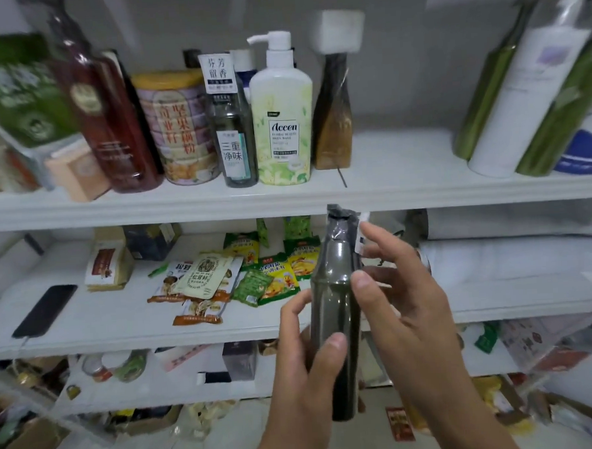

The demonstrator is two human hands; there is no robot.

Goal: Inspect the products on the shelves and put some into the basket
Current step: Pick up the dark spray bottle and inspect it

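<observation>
Two hands (left (305, 354), right (399, 301)) hold one dark bottle (332, 325).

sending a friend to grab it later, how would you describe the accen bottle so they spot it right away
Look at the top shelf, in the row of bottles near its middle. The Accen bottle stands between a dark see-through bottle and a brown bottle. It is the only pale one there, with a white pump and a green floral label.

Left hand (306, 354) gripping, thumb forward, right hand (399, 299) fingers curled
</observation>
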